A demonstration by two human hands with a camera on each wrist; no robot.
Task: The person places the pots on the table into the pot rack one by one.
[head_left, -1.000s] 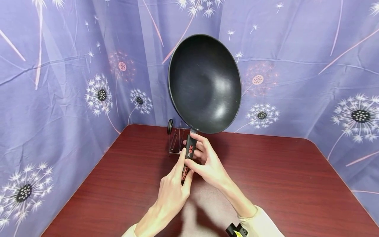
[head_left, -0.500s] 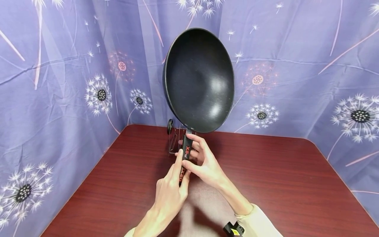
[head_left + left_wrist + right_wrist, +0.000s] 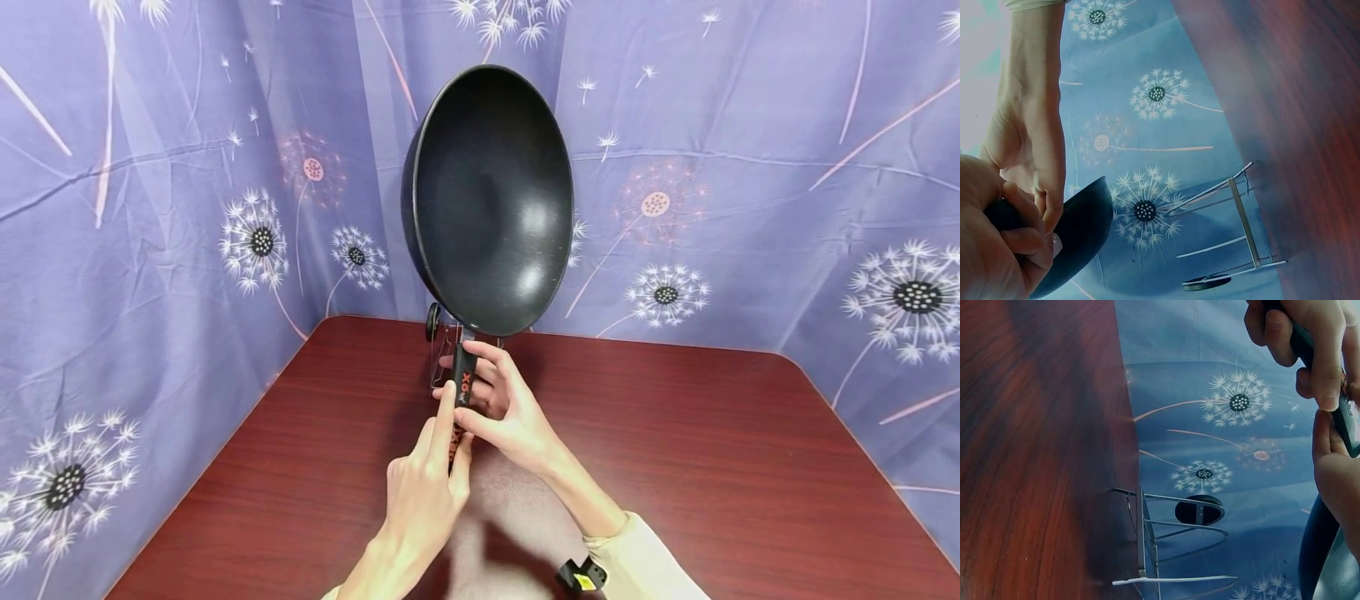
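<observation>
A black wok (image 3: 491,200) is held up off the table, its hollow side facing the camera and turned slightly to the right. Red letters mark its black handle (image 3: 464,375), which points down. My left hand (image 3: 427,483) grips the handle's lower end, with the index finger laid straight along it. Higher up, my right hand (image 3: 517,417) holds the handle between thumb and fingers; its fingertips pass behind. In the left wrist view, curled fingers (image 3: 1025,244) wrap the handle. The wok shows only in part in both wrist views.
Behind the handle stands a metal wire rack (image 3: 1144,537) with a black disc (image 3: 1200,511) at one end. It is on the reddish-brown table (image 3: 675,433). A purple dandelion-print curtain (image 3: 750,208) encloses the table's back and sides.
The wok and both hands have shifted a little to the left. The wok has turned so that its opening looks narrower and more of its outer left side shows. The grip looks unchanged.
</observation>
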